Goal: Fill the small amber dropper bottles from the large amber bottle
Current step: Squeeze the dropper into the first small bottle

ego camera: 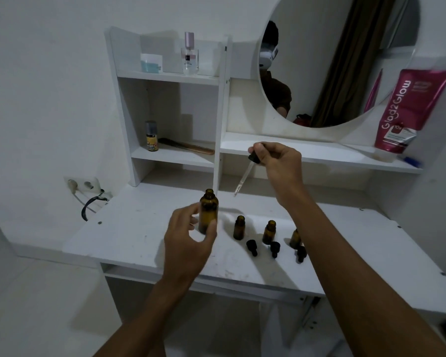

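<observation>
Amber glass is the material of the large bottle (208,212), which stands upright on the white desk (129,235), its long axis vertical and its open mouth pointing up. Its cap is off. The left hand (188,235) curls around its lower part; the thumb and fingers look to touch the glass, but I cannot tell how firmly they press. The right hand (278,163) is raised above the desk and pinches the black top of a dropper (247,171) with closed fingertips. The clear glass pipette slants, its thin tip pointing down and to the left, near the shelf divider. Three small amber bottles (269,231) stand upright and open in a row to the right of the large one, the rightmost partly hidden behind the right forearm. Three black dropper caps (251,247) lie just in front of them.
</observation>
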